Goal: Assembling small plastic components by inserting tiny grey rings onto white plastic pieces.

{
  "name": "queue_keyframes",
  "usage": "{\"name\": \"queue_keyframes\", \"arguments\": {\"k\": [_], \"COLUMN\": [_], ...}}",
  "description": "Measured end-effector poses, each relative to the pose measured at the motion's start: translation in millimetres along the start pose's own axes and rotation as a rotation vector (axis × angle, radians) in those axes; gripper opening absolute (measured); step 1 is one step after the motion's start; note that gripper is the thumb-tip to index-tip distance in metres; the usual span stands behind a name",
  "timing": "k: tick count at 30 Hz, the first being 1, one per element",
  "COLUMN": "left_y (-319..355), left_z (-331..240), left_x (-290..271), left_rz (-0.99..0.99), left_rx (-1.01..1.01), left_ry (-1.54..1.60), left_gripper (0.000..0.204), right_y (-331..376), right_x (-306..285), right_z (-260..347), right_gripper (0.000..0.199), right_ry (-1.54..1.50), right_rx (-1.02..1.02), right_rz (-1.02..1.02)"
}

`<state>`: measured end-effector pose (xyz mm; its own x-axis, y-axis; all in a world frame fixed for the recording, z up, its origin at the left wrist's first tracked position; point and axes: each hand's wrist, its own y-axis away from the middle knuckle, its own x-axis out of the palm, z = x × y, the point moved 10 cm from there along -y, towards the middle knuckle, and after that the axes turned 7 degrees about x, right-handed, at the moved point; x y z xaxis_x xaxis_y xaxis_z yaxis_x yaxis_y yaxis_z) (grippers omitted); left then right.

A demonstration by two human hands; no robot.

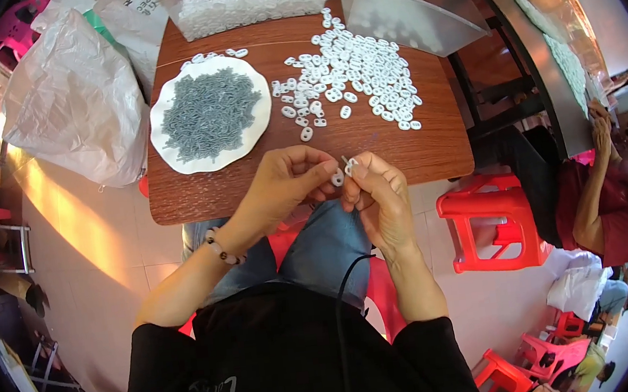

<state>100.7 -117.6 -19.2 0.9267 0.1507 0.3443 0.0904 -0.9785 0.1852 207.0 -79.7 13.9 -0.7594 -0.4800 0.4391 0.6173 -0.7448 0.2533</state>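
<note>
Close together over the table's front edge, both of my hands pinch small parts. My left hand (294, 177) has a white oval plastic piece (337, 178) with holes between thumb and fingertips. In my right hand (378, 189) is another white piece (351, 167), with what looks like a thin grey pin at it. The two pieces are almost touching; whether they are joined I cannot tell. Beyond my left hand, a white scalloped plate (160, 139) holds a heap of small grey pins (211, 115). A loose pile of white oval pieces (361, 65) spreads over the brown table (431, 145).
Two clear bins (418, 20) of white pieces stand at the table's back. White plastic bags (75, 106) sit on the left. A red stool (488, 216) is on the right, near a person in dark red (614, 210) working at another table.
</note>
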Motion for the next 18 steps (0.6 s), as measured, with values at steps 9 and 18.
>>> {"name": "queue_keyframes", "arguments": {"k": [9, 18], "left_y": [21.2, 30.6], "left_z": [-4.5, 25.8], "left_x": [7.4, 2.7], "left_rz": [-0.143, -0.141], "left_rx": [0.199, 0.085], "left_ry": [0.078, 0.331], "left_gripper": [0.022, 0.031], "right_y": [11.5, 20.0], "right_x": [12.0, -0.8], "right_z": [0.9, -3.5], "right_gripper": [0.016, 0.014], "right_ry": [0.154, 0.255], "right_rx": [-0.048, -0.022], "right_rz": [-0.003, -0.023]}}
